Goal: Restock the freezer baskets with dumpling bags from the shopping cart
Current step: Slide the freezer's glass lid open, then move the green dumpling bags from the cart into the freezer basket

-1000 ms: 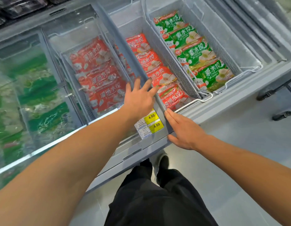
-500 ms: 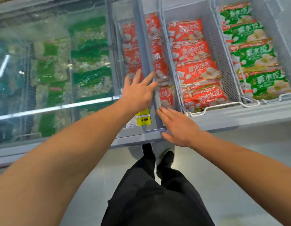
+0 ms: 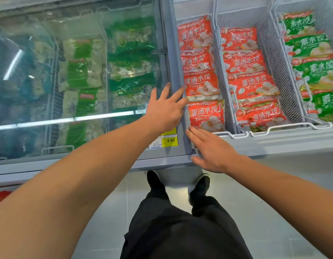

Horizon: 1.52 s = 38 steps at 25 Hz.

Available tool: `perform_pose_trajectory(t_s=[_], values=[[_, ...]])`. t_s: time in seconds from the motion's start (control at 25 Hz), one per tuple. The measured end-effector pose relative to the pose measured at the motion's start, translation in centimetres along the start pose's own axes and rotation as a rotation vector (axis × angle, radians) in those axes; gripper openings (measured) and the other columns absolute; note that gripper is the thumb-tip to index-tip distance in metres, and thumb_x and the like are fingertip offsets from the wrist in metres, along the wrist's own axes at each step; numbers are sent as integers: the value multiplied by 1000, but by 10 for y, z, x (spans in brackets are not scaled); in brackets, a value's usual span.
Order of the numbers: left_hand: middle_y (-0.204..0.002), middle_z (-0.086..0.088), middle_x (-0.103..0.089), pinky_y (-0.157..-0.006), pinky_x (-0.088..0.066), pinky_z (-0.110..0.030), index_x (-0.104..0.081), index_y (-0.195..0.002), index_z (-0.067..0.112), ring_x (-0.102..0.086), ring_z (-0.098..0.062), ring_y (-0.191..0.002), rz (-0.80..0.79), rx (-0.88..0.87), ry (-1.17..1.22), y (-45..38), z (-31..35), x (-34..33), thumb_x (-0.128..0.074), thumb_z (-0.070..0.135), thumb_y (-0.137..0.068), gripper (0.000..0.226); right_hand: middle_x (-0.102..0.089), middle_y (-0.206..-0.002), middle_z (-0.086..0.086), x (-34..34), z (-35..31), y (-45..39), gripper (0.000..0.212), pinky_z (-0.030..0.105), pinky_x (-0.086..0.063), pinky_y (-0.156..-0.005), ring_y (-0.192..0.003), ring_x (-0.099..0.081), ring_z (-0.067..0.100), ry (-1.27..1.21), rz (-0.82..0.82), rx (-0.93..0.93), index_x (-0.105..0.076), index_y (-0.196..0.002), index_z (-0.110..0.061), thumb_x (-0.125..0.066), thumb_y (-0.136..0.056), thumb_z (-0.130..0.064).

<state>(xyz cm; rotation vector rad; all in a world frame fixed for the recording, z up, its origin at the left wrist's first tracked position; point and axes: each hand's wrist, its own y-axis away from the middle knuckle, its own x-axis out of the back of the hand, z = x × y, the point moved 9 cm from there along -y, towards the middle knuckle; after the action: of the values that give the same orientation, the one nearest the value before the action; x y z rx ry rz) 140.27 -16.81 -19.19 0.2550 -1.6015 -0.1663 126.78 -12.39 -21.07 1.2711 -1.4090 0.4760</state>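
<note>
My left hand [image 3: 166, 109] lies flat with spread fingers on the grey frame of the sliding glass lid [image 3: 177, 85]. My right hand [image 3: 212, 150] has straight fingers pressed against the lid frame's lower edge at the freezer rim. Right of the lid, the freezer is uncovered. Two wire baskets [image 3: 220, 75] hold rows of red dumpling bags [image 3: 201, 85] and more red bags [image 3: 251, 86]. A third basket holds green dumpling bags [image 3: 315, 68]. Neither hand holds a bag. The shopping cart is out of view.
Under the glass lid [image 3: 78, 71] lie green and white frozen packs. A yellow 4.50 price label [image 3: 170, 140] sticks on the lid near my left wrist. The grey freezer rim [image 3: 274, 143] runs in front of my legs, and grey floor lies below.
The lid has slid left under both hands, uncovering the first red basket fully. My view has swung so the freezer now lies square in front of me.
</note>
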Motion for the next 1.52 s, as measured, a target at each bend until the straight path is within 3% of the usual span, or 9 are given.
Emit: perform_pose_trajectory(t_s=[0.32,0.64,0.72,0.8,0.88,0.96,1.28,1.44,1.52], values=[[-163,7,-7,-112,-7,-68,-29,-145,36,0,-37,-149,-36,-84,41,5,-24,-5,-25,46,-102,44,-2,-164,5,-11,-20,-12,88,27,-4,-120,-150,-9,19,-83,-18,-135,-2,-156,-13,-49,-91,-49],[-162,7,-11,-115,-8,-64,-32,-146,34,-4,-33,-149,-78,-8,156,8,-21,-8,-31,53,-97,52,-4,-164,1,-8,-18,-9,84,31,-9,-121,-150,-10,20,-103,14,-208,-5,-156,-16,-48,-91,-48],[-160,4,-21,-116,-11,-61,-42,-141,29,-10,-33,-148,-97,72,205,5,-16,-3,-36,54,-95,53,-14,-162,3,0,-8,-2,75,33,-14,-119,-147,-17,24,-110,58,-227,-19,-154,-16,-48,-91,-46],[-147,-1,-45,-112,-26,-56,-56,-129,22,-32,-33,-139,-70,125,232,-2,1,10,-43,53,-92,50,-24,-159,5,10,20,21,67,36,-21,-117,-143,-25,27,-131,119,-290,-32,-149,-16,-50,-91,-43],[-125,-7,-62,-99,-43,-49,-63,-116,18,-53,-33,-120,-21,114,276,-11,31,25,-48,51,-90,45,-31,-155,5,16,61,54,63,38,-28,-114,-139,-32,28,-150,166,-370,-37,-146,-16,-51,-91,-42],[-120,-11,-66,-92,-49,-44,-64,-116,15,-58,-36,-112,3,78,377,-21,77,37,-52,47,-90,43,-37,-150,8,20,106,94,61,39,-32,-112,-135,-35,30,-154,191,-451,-41,-143,-13,-51,-90,-42],[-131,-10,-62,-96,-45,-37,-59,-129,13,-56,-30,-119,-33,-140,500,-77,305,86,-55,41,-92,47,-42,-143,10,19,258,277,58,41,-36,-109,-130,-39,34,-303,391,-831,-47,-138,-10,-54,-90,-40],[-123,-6,-65,-81,-43,-31,-59,-127,17,-60,-27,-111,-64,-301,490,-107,416,107,-56,40,-90,44,-41,-144,9,1,321,366,58,42,-37,-107,-130,-38,34,-379,458,-1020,-46,-138,-10,-54,-90,-41],[-130,-6,-61,-91,-45,-34,-55,-134,16,-58,-27,-117,-102,-358,475,-123,467,111,-55,40,-92,49,-39,-147,10,-3,351,405,58,42,-36,-109,-133,-36,35,-413,483,-1094,-46,-139,-10,-53,-91,-41]])
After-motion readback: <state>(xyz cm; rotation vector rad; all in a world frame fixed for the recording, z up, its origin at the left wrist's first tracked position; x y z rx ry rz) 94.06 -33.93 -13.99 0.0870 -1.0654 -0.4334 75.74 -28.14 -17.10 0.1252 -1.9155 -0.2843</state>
